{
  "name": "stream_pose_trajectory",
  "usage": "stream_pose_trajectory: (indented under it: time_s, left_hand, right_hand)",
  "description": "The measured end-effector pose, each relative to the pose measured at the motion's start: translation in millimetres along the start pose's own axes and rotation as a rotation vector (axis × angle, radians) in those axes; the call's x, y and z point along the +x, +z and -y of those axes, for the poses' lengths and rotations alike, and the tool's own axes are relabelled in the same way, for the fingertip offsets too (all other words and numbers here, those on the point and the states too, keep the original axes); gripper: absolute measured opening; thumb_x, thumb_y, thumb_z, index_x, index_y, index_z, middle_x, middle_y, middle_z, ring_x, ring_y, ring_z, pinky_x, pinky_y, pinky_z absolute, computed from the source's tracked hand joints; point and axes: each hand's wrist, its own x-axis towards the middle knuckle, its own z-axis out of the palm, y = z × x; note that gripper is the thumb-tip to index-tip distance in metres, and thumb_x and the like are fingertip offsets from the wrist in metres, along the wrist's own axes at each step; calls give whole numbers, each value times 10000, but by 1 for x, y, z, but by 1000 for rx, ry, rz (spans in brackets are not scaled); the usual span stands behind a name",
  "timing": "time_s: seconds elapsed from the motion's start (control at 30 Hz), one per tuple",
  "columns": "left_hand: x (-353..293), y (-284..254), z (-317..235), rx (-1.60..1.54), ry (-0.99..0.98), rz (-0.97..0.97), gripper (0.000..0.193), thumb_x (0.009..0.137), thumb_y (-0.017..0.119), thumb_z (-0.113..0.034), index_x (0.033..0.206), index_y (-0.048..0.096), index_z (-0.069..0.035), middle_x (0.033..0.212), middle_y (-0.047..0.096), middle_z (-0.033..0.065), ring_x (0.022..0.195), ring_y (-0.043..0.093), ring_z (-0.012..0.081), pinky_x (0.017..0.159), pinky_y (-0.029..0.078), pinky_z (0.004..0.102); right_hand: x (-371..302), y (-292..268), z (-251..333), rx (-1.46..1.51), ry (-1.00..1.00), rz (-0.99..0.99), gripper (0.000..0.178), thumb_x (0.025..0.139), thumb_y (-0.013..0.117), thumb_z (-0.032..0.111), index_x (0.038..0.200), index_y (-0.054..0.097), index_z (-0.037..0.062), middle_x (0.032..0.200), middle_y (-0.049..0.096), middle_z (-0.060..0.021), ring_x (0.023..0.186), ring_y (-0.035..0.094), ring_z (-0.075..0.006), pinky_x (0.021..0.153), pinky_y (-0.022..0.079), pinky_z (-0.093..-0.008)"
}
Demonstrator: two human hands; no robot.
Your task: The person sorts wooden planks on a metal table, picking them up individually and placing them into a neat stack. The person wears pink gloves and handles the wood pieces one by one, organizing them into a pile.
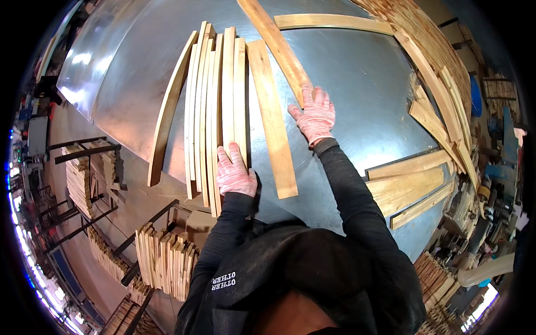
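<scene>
My left hand (236, 174), in a pink-and-white glove, lies with outstretched fingers on the near part of a row of narrow wooden strips (228, 89). These strips stand close together, side by side. My right hand (316, 116), gloved alike, has its thumb and fingers about the near end of a long wooden board (276, 44), which slants away to the upper left. Between my hands a separate flat board (273, 123) rests on the metal table. Left of the row, a curved-looking strip (172, 111) stands apart from it.
The shiny metal table (357, 95) spreads under the wood. One board (335, 22) lies across its far side. More boards (413, 181) and loose strips (432, 84) lie at the right. Racks with stacked wood (164, 262) stand at lower left.
</scene>
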Motion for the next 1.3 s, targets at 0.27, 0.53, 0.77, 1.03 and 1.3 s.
stream_pose_trajectory:
  time_s: [0.27,0.53,0.77,1.03,1.3]
  left_hand:
    - [7,-40,37,-128,239,-539,909,734,747,-467,1428,390,-2,1420,347,361,1254,422,499,1013,383,545]
    - [33,-7,138,-457,-253,-20,956,819,617,-608,1451,303,38,1301,523,321,1180,543,421,981,434,455]
    - [56,-18,151,-510,-47,-115,824,887,565,-557,1452,343,1,1358,512,225,1235,511,355,1035,391,404]
    - [53,-30,109,-242,152,-443,800,887,634,-482,1414,370,58,1362,489,249,1245,485,376,1063,375,442]
    - [154,-62,-134,-510,665,-57,695,797,745,-279,1315,461,85,1276,534,281,1178,540,403,1002,449,421]
  right_hand:
    - [4,-32,-4,124,66,106,620,809,666,293,1283,379,13,1135,577,-229,1070,571,-403,902,478,-494]
    - [-193,42,48,-115,-643,111,122,801,562,212,861,577,108,957,649,-221,620,599,-285,659,539,-440]
    - [-169,59,69,929,-623,230,424,793,614,96,1209,567,163,840,646,-130,752,624,-258,636,508,-395]
    - [-107,-48,100,377,-278,1048,786,966,357,549,1505,206,-3,1175,641,-218,990,645,-318,811,508,-438]
    - [-2,-44,-174,-61,638,-229,901,829,625,544,1475,280,20,1377,422,-315,1273,410,-460,1067,331,-491]
